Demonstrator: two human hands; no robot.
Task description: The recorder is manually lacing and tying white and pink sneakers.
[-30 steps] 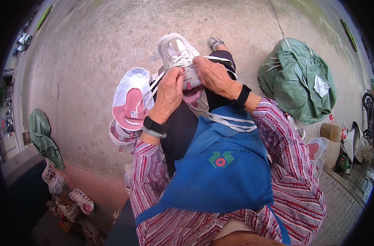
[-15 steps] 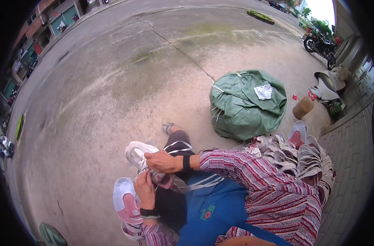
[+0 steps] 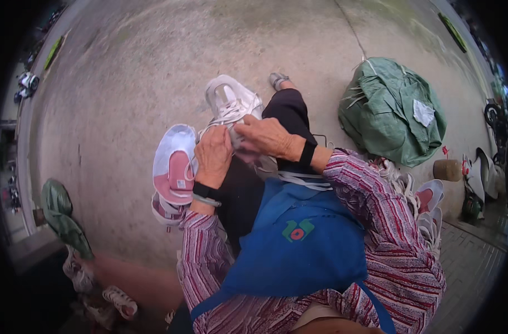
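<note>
A white shoe upper (image 3: 234, 100) lies across my lap, its toe pointing away from me and white shoelaces (image 3: 227, 114) crossing its front. My left hand (image 3: 214, 156) is closed at the lacing, fingertips pinched on a lace. From the right, my right hand (image 3: 268, 136) meets it, thumb and fingers also pinched at the laces. The fingertips partly hide the lace ends between them. Beside my left wrist rests a pale shoe upper with pink lining (image 3: 178, 172), stacked on others. More loose white laces (image 3: 304, 179) hang over my blue apron (image 3: 298, 245).
A bulging green woven sack (image 3: 396, 111) stands at the far right. Several shoe uppers (image 3: 426, 206) are piled by my right elbow. A brown container (image 3: 448, 170) is beyond them. At the left lie a green bag (image 3: 64, 214) and more shoes (image 3: 120, 300) at lower left.
The view has tilted down and turned, so hands, shoe and sack sit higher in the picture. Both hands remain at the shoe's lacing, with the fingers slightly shifted.
</note>
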